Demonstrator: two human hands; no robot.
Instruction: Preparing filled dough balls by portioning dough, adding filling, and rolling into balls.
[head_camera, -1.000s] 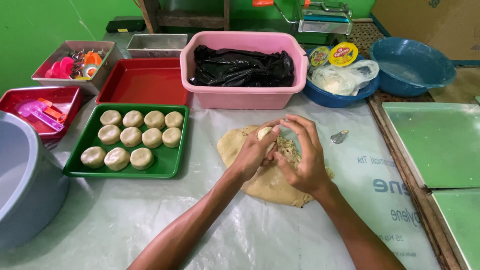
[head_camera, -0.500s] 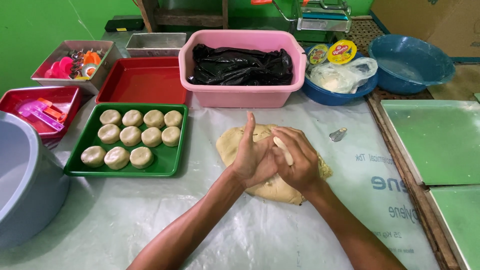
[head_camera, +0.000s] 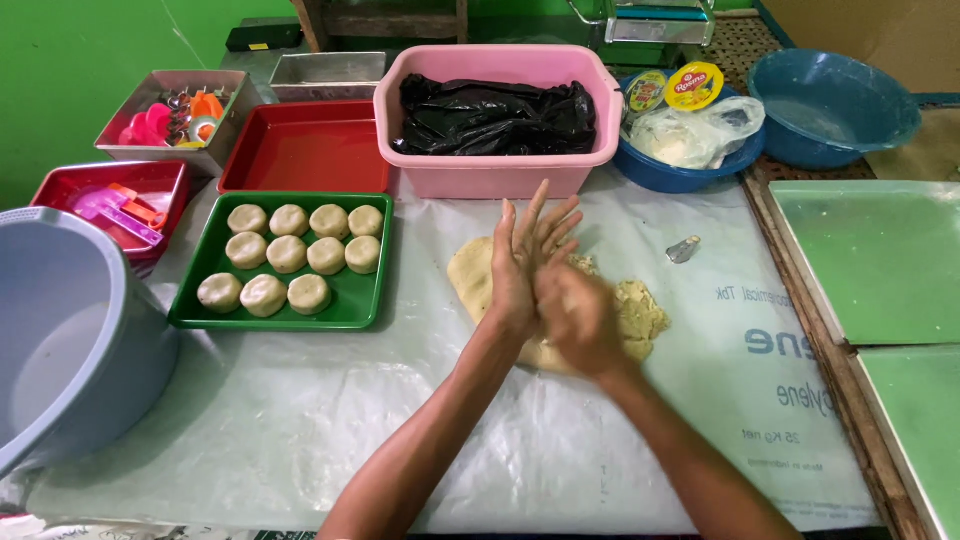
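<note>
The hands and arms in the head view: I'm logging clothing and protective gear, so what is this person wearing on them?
Nothing shows on either. The left hand and right hand are bare, with no gloves, rings or watch visible. Both forearms are bare to the bottom edge of the picture, with no sleeves in view. The right hand is blurred, so small details cannot be told.

So that's eleven dough rounds (head_camera: 288, 254) on one green tray (head_camera: 372, 298), two red trays (head_camera: 305, 150), one pink tub (head_camera: 500, 175) and two blue bowls (head_camera: 830, 110).
</note>
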